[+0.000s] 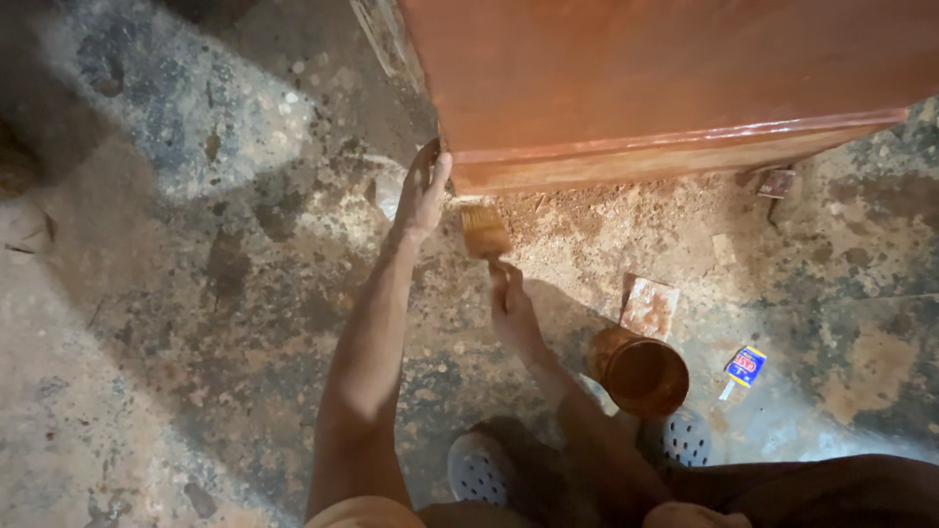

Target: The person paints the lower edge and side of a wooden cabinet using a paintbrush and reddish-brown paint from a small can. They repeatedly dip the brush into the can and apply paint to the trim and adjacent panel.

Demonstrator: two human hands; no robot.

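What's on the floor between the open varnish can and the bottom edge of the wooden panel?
In the head view, a small stained square block lies on the dusty floor between the can and the panel.

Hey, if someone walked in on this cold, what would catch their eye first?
The glossy reddish-brown wooden panel filling the top right, freshly wet-looking. At its lower corner the left hand rests on the edge while the right hand holds a paintbrush just below it. A stain-coated can stands on the blotchy concrete floor near the sandalled feet.
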